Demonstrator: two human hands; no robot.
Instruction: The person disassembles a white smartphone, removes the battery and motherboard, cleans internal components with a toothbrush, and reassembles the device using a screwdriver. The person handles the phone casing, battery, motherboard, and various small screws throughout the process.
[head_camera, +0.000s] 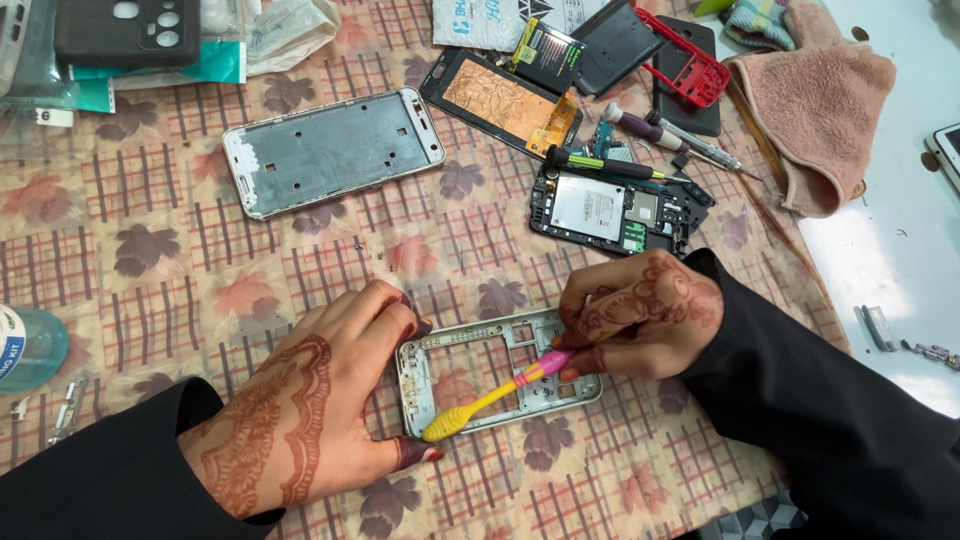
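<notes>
A silver phone middle frame lies on the leaf-patterned tablecloth, near the front centre. My left hand rests flat on the cloth and presses against the frame's left end, thumb at its lower corner. My right hand grips a toothbrush with a pink grip and yellow head. The brush lies across the frame's opening, its head at the lower left corner of the frame.
A larger metal phone chassis lies at the back left. A phone board assembly, a screen panel, screwdrivers, a red phone frame and a pink cloth lie at the back right. A bottle stands at the left edge.
</notes>
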